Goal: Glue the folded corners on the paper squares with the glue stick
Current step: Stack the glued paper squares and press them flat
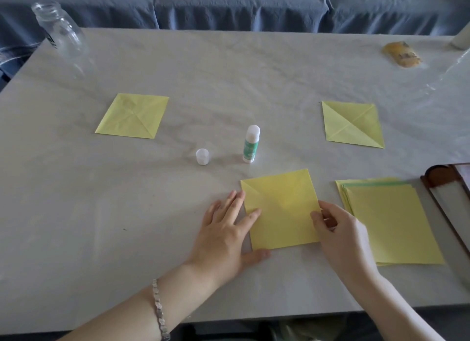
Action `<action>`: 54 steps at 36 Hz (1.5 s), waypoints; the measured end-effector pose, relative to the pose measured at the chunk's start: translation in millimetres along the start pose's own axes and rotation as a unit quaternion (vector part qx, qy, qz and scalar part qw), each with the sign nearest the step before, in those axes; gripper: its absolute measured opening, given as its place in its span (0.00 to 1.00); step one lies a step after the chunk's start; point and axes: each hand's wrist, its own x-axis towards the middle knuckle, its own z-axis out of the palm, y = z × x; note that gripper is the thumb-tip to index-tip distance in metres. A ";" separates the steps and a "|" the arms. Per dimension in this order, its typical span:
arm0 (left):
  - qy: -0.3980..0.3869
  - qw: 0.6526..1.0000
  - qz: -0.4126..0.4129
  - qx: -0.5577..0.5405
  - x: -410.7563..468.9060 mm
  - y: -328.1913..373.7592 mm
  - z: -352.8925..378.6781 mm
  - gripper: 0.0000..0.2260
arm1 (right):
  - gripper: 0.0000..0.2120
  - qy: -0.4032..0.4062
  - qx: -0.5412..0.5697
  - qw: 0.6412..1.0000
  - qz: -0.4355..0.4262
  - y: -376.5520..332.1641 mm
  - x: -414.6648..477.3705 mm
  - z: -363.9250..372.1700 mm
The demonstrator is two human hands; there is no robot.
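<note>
**Next reach: forward, left side**

The paper square (279, 208) is held between the hands: pressed by the flat left hand (223, 236), pinched at its edge by the right hand (340, 234). The glue stick (251, 143) is stood upright beyond, nearer the left.

A home living room: a pale table (178, 68) stands just before a blue fabric sofa (229, 5).
</note>
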 end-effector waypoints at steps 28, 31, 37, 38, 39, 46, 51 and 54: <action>-0.033 0.999 0.006 0.021 3.0 6.1 -8.1 0.31 | 0.18 -0.141 -0.013 0.981 0.132 -28.1 47.6 -11.6; -0.039 0.999 0.011 0.019 1.9 5.2 -5.8 0.31 | 0.17 -0.134 -0.009 0.984 0.120 -27.3 49.8 -13.0; -0.040 0.998 0.002 0.039 3.4 9.6 -12.5 0.42 | 0.12 -0.109 0.007 0.991 0.080 -23.8 42.5 -14.6; -0.042 0.998 0.003 0.042 4.1 9.2 -11.2 0.43 | 0.11 -0.109 0.012 0.991 0.078 -22.7 40.2 -14.6; -0.045 0.998 0.008 0.052 3.9 9.6 -12.2 0.44 | 0.11 -0.108 0.020 0.991 0.079 -21.2 37.8 -14.8; 0.034 0.998 0.037 0.026 -3.5 1.6 -5.1 0.24 | 0.11 -0.103 0.046 0.991 0.078 -15.2 12.7 -11.0; 0.078 0.996 0.048 0.024 -3.8 1.5 4.5 0.18 | 0.11 -0.096 0.047 0.992 0.060 -9.8 -0.5 -5.0; 0.087 0.995 0.044 0.015 -0.6 3.9 9.0 0.17 | 0.10 -0.084 0.047 0.994 0.057 -7.0 -1.3 -0.8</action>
